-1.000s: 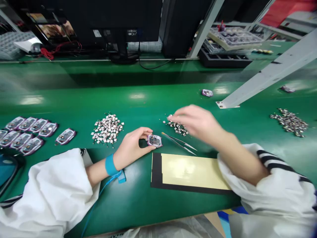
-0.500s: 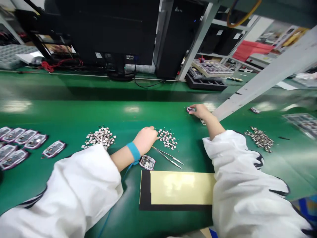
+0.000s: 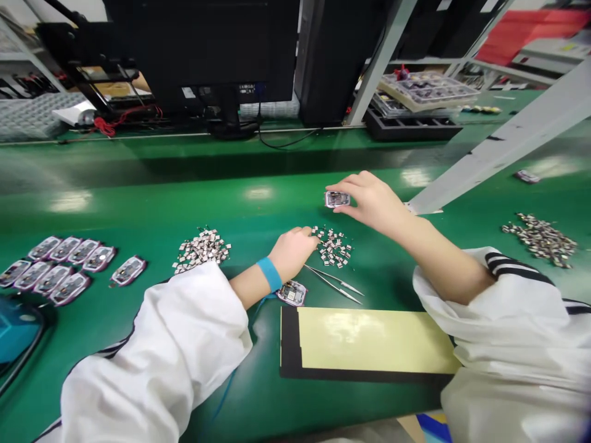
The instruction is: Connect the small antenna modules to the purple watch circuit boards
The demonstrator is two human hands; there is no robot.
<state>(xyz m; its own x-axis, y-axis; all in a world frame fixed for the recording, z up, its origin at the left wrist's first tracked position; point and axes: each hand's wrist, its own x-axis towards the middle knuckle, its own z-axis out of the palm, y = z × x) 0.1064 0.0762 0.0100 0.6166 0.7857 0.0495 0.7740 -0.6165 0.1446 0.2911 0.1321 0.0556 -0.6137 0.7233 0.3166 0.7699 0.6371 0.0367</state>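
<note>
My right hand [image 3: 376, 203] grips a small framed circuit module [image 3: 337, 199] between thumb and fingers, raised over the green bench. With its fingertips at the left edge of a pile of small metal parts [image 3: 335, 247], my left hand [image 3: 294, 253] is closed; whatever it pinches is too small to make out. It wears a blue wrist strap [image 3: 269, 274]. Another module [image 3: 292, 293] lies below the left hand, partly beside the wrist. Metal tweezers [image 3: 336, 284] rest between that module and the pile.
A yellow sheet on a black mat [image 3: 369, 341] lies in front. Assembled modules [image 3: 69, 288] stand in rows at left, near a second parts pile [image 3: 203, 249]. A third pile [image 3: 540, 239] is at right. A white post [image 3: 503, 138] slants behind my right arm.
My right hand has lifted the module off the bench and brought it closer, toward the middle. My left hand stays by the small parts pile. The view has shifted slightly.
</note>
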